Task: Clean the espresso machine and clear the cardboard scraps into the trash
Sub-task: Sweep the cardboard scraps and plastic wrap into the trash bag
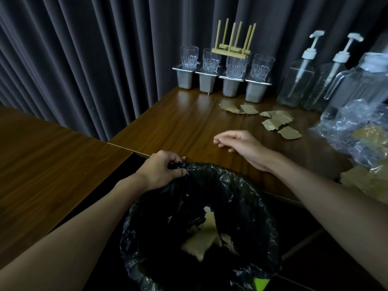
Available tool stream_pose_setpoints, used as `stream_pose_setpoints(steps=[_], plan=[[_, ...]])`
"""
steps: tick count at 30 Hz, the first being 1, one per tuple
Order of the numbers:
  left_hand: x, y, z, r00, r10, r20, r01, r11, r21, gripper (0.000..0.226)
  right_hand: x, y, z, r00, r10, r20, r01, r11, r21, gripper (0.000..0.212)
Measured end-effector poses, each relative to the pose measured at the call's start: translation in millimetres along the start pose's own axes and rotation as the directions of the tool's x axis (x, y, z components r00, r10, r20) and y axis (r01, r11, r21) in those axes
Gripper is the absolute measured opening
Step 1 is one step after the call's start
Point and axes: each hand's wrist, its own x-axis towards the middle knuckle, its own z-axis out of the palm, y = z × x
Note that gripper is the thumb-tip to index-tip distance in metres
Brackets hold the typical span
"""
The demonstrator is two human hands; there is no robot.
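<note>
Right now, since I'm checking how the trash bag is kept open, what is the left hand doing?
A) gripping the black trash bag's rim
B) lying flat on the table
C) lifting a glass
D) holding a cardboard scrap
A: the left hand curls its fingers round the bunched rim of the black trash bag, while the right hand hangs empty over the table.

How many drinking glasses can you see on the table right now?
4, in a row at the back of the table, each on a metal tub: leftmost glass, second, third under the wooden rack, fourth. None seems hidden.
</note>
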Motion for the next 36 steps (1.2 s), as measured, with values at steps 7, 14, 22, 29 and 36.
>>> stream_pose_setpoints(steps=[7, 14, 22, 29, 36], plan=[[0, 4, 6, 1.000, 0.018, -0.002, -0.018, 1.000, -0.019, 0.013, 58, 52, -15, 0.943, -0.067, -0.326, -0.078, 0.908, -0.412, 0.047], [4, 9, 2, 1.000, -0.022, -0.005, 0.022, 0.999, 0.029, 0.011, 113, 50, -31, 0.939, -0.058, -0.338, -0.182, 0.751, -0.635, 0.053], [3, 9, 4, 0.997, -0.070, -0.020, 0.071, 0.997, 0.041, 0.009, 158, 63, -52, 0.961, 0.002, -0.275, -0.226, 0.578, -0.784, 0.061], [1, 14, 4, 0.996, -0.089, -0.030, 0.091, 0.995, 0.044, 0.016, 147, 64, -50, 0.960, -0.079, -0.270, -0.172, 0.596, -0.784, 0.056], [1, 15, 7, 0.997, -0.073, -0.028, 0.074, 0.997, 0.035, 0.021, 102, 67, -42, 0.901, -0.351, -0.255, 0.060, 0.682, -0.729, 0.026]])
